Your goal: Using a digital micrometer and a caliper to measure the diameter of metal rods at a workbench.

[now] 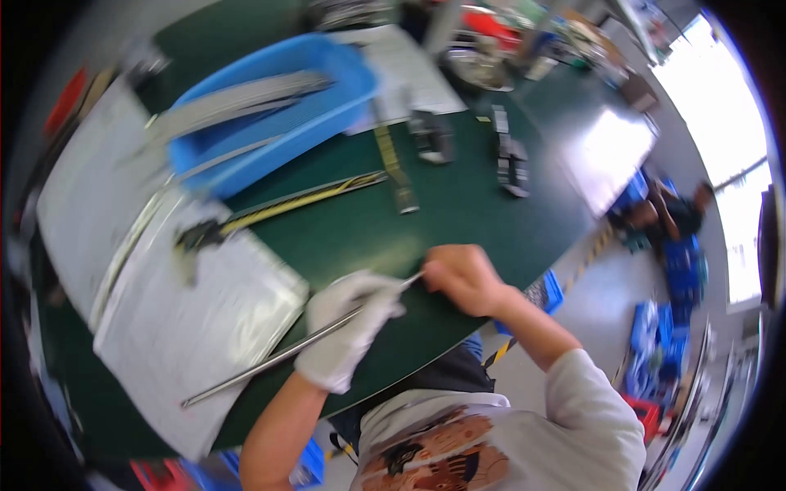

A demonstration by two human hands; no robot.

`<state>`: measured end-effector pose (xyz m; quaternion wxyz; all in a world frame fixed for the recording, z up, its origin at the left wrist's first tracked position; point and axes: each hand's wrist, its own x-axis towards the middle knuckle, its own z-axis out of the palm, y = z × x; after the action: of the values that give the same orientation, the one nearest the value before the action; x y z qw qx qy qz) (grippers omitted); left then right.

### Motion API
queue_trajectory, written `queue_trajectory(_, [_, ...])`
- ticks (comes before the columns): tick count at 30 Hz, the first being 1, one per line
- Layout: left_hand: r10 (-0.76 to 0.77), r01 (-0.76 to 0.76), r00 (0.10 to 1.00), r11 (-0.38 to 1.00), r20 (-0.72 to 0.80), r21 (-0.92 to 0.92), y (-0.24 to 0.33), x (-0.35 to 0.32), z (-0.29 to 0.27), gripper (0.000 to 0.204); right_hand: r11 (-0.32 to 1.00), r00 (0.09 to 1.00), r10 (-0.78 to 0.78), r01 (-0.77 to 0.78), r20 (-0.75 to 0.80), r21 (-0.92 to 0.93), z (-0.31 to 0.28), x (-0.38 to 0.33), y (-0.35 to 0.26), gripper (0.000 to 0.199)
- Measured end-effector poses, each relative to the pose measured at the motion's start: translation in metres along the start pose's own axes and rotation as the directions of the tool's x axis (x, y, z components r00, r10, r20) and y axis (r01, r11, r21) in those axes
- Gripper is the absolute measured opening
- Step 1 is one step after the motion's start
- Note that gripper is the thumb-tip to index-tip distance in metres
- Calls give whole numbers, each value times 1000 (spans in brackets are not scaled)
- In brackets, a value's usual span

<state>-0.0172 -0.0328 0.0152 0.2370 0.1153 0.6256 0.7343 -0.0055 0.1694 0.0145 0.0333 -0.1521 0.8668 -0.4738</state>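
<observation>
A long thin metal rod (278, 358) slants over the near part of the green table, its lower left end above a white plastic-covered sheet. My left hand (348, 323), in a white glove, is closed around the rod towards its upper right part. At that upper right end my right hand (463, 278), bare, is closed with its fingertips pinched on the rod's tip. Whether the right fingers also hold a small piece is hidden. Beyond the hands lies a yellow-and-black striped measuring tool (303, 195), apparently a caliper, blurred at its dark left end.
A blue plastic tub (348, 102) holding several metal rods stands at the far left. White sheets (192, 327) cover the table's left side. A striped strip (395, 168), a dark block (431, 135) and a grey metal part (509, 151) lie farther back. Another person (675, 209) sits off right.
</observation>
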Motion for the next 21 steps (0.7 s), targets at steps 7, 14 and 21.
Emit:
queue_trajectory(7, [15,-13,1000,961,6,-277,-1,-3,8,35,989,997,-50,41,-64,-140,-20,-11,0,22])
queue_trajectory(14, [33,-37,999,897,-16,-440,-2,0,3,22,680,649,9,-562,-760,-472,-116,27,67,24])
queue_trajectory(21, [82,-64,996,878,17,-474,-3,3,-6,20,568,818,92,-512,-568,-645,-131,73,34,30])
